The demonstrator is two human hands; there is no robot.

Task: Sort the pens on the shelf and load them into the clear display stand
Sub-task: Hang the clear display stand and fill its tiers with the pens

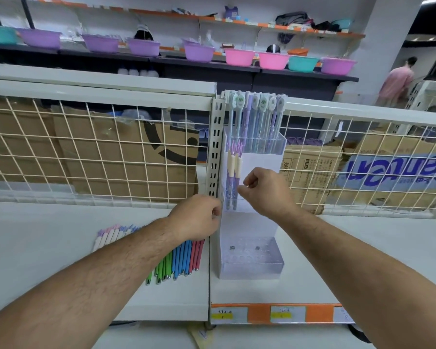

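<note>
A clear tiered display stand (pixel 252 258) sits on the white shelf (pixel 48 238). Its top tier holds several pens with character caps (pixel 256 114). The middle tier holds a few purple-and-cream pens (pixel 232 172), and the bottom tier of holes has no pens. My left hand (pixel 199 217) grips the stand's left edge at middle height. My right hand (pixel 262 190) hovers in front of the middle tier with curled fingers, its fingertips just right of the purple pens, with nothing visibly between them. Loose green, blue and pink pens (pixel 179 260) lie left of the stand, partly under my left forearm.
A white wire grid (pixel 98 152) backs the shelf, with cardboard boxes (pixel 310 172) behind it. A slotted upright post (pixel 215 147) stands beside the stand. Pale pens (pixel 108 235) lie further left. Orange price labels (pixel 275 314) line the front edge. A person (pixel 395 81) stands far right.
</note>
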